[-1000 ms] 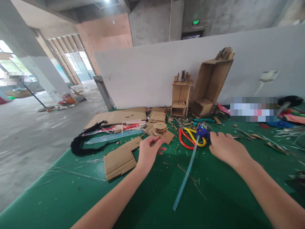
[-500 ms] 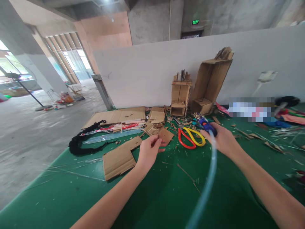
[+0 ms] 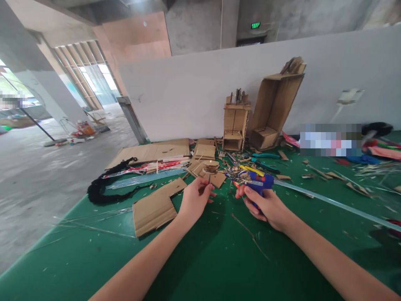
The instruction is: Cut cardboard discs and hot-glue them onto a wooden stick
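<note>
My right hand (image 3: 266,207) is wrapped round the handle of a blue hot glue gun (image 3: 258,183). Its nozzle end, crusted with bits of debris, points left, and a long clear glue stick (image 3: 328,200) runs out of its back to the right. My left hand (image 3: 196,198) pinches a thin dark stick (image 3: 209,179). A small round cardboard piece (image 3: 211,167) appears at the stick's upper end; whether it is fixed there I cannot tell. Behind the glue gun lie scissors with a yellow handle (image 3: 250,169), partly hidden.
A notched cardboard sheet (image 3: 156,209) lies left of my left hand. Beyond it are black yarn (image 3: 97,194), plastic-wrapped sticks and flat cardboard (image 3: 150,154). Two cardboard structures (image 3: 236,121) stand by the white partition (image 3: 181,96). Scraps litter the green tabletop (image 3: 200,259).
My right hand has brought the glue gun left and nearer, turning its nozzle toward my left hand. The glue stick now trails rightward. My left hand keeps nearly the same place.
</note>
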`<control>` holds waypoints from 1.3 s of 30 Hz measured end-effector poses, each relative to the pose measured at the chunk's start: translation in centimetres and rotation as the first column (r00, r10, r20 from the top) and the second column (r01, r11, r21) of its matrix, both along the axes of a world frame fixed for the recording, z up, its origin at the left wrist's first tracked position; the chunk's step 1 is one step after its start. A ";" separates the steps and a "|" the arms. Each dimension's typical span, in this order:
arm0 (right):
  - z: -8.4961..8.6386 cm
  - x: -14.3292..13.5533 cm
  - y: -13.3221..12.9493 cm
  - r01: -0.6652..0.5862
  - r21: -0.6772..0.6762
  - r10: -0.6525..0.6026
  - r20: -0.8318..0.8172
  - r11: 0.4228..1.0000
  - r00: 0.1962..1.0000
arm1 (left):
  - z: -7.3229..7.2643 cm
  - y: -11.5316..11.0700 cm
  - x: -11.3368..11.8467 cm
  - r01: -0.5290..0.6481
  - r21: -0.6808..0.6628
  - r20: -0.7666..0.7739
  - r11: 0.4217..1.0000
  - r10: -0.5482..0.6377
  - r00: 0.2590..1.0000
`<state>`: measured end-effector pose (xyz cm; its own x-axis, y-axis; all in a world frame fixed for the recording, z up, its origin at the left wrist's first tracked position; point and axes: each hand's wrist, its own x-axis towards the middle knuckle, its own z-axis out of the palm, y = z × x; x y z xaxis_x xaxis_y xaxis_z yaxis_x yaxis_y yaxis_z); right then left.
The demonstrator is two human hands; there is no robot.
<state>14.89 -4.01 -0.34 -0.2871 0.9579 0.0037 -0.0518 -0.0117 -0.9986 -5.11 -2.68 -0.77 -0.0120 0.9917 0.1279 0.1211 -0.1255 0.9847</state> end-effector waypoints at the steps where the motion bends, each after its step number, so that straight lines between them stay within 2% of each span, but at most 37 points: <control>1: 0.0 -0.1 0.0 -0.005 0.011 0.005 0.003 1.000 1.000 | -0.1 0.0 0.1 0.004 -0.005 -0.014 1.000 -0.004 1.000; 10: 0.0 -0.3 -0.1 -0.034 -0.060 0.038 0.051 0.998 0.998 | -0.3 -0.2 0.4 -0.005 -0.045 -0.026 0.999 0.003 1.000; 18: 0.0 -0.3 0.0 -0.039 -0.069 0.043 0.057 0.997 0.997 | -0.1 -0.1 0.6 -0.017 -0.053 0.018 0.998 0.018 1.000; 25: 0.0 -0.4 0.0 -0.035 -0.086 0.039 0.050 0.996 0.998 | -0.4 -0.2 0.5 0.014 -0.036 -0.021 0.999 -0.015 1.000; 39: 0.1 -0.4 -0.1 -0.036 -0.093 0.043 0.073 0.995 0.996 | -0.4 0.0 0.5 0.003 -0.056 -0.016 0.998 -0.004 1.000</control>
